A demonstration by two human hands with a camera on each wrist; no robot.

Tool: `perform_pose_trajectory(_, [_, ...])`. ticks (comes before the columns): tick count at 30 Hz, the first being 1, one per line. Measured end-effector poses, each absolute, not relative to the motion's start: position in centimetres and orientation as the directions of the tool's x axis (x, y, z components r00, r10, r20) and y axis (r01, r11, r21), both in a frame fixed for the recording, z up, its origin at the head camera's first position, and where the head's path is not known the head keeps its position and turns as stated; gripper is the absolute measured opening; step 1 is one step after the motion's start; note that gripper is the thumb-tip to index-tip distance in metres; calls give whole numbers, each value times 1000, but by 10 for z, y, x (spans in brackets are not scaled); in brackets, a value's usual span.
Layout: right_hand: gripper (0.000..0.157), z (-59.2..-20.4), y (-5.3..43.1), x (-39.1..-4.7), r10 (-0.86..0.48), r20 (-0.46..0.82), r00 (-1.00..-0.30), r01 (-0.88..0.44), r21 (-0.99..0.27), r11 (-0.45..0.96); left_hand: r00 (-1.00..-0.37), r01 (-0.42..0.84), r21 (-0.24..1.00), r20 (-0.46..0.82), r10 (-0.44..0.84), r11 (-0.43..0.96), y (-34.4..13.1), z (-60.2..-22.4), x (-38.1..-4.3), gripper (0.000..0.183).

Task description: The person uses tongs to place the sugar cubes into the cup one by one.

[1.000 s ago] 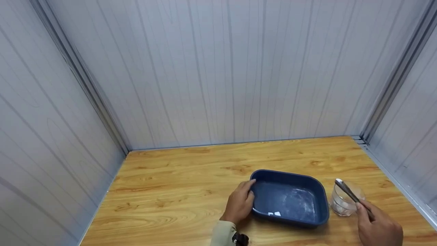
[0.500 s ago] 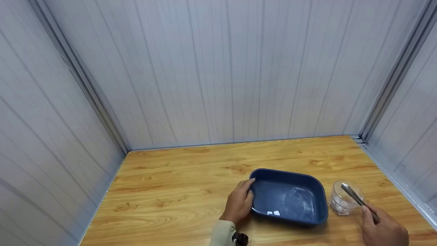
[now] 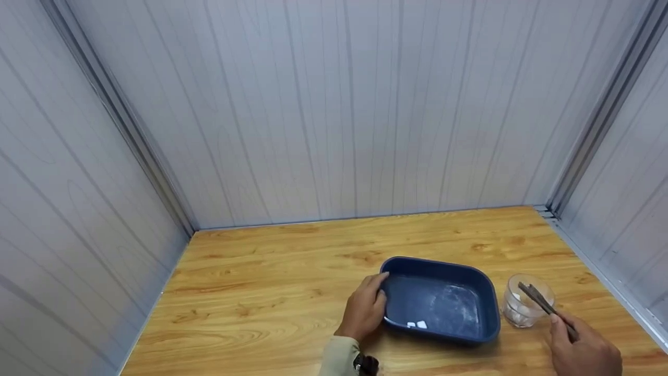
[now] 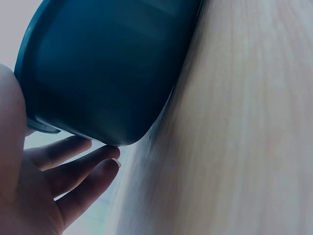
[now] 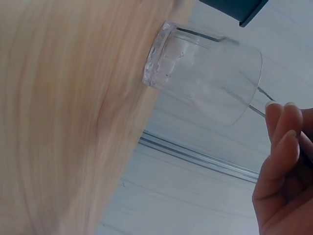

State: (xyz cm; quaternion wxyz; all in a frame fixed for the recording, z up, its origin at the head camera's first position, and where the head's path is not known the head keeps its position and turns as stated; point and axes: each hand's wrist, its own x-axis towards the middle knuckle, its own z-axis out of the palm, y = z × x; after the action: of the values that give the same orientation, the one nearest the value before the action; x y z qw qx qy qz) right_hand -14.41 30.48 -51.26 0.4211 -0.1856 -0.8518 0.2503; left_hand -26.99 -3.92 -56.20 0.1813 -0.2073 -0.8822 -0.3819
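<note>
A dark blue rectangular baking dish [image 3: 496, 313] sits on the wooden table. My left hand [image 3: 362, 308] grips its left end, the thumb near the rim and the other fingers [image 4: 93, 183] against the outer wall in the left wrist view. Right of the dish stands a clear drinking glass [image 3: 512, 308] with white pieces inside. My right hand [image 3: 584, 347] pinches dark metal tweezers [image 3: 545, 307], tilted over the glass's mouth with their tips apart and nothing between them. From the right wrist, the glass [image 5: 210, 73] looks upright on the table, and the hand is beside its rim.
Pale, wood-patterned panels [image 3: 323, 115] close off the back and both sides of the table [image 3: 261, 292]. Whitish smears mark the dish's floor. Two bright white patches [image 3: 417, 325] show at its near edge; whether pieces or reflections, I cannot tell.
The tweezers moved slightly right over the glass, and their tips have parted. The white piece at their tips is gone from them; a white piece now shows in the glass. My left hand stays.
</note>
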Motion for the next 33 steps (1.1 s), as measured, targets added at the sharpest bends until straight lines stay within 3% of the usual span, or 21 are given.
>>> perform_pose_trajectory(12, [17,-511,290,-145,511,670,-538,-4,-608,794,-830,524,580,511,223,624,-42,-562,-268,40])
perform_pose_trajectory(24, [15,-508,278,-142,528,645,-553,28,-619,785,-827,530,573,512,232,625,-36,-562,-268,39])
perform_pose_trajectory(33, [12,-510,268,-141,497,654,-570,-41,-627,778,-833,524,578,502,233,626,-38,-563,-268,39])
